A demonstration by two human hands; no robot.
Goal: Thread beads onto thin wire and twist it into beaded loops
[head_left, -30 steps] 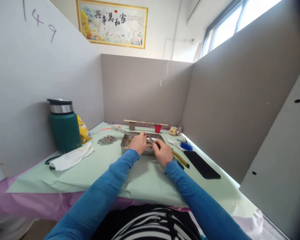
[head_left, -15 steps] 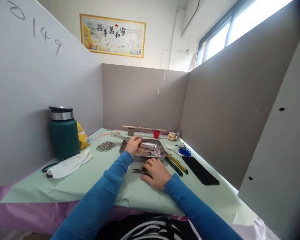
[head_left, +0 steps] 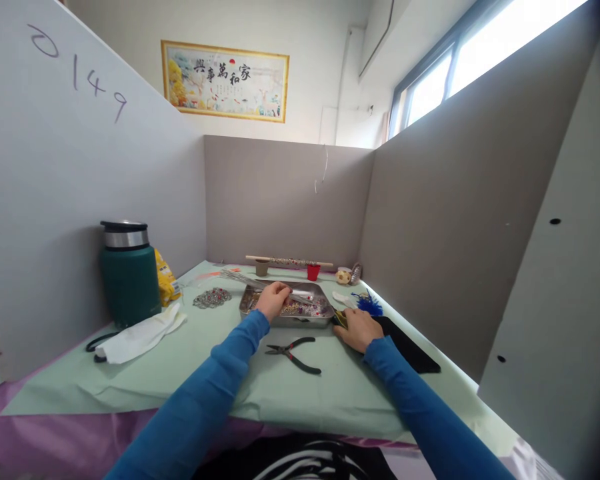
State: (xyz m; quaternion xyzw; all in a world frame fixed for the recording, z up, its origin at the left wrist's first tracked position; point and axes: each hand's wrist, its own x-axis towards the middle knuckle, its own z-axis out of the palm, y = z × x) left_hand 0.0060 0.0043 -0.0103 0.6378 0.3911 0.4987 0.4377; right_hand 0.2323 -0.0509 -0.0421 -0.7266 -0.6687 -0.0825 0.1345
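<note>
left hand (head_left: 273, 300) over tray (head_left: 325, 319) edge

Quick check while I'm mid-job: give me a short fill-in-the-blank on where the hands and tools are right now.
The left hand reaches into the metal ____.
The black pliers lie on the ____ paper, with no hand on them.
The right hand rests beside the tray, on the ____-handled pliers.

Missing words: tray; green; yellow
</note>
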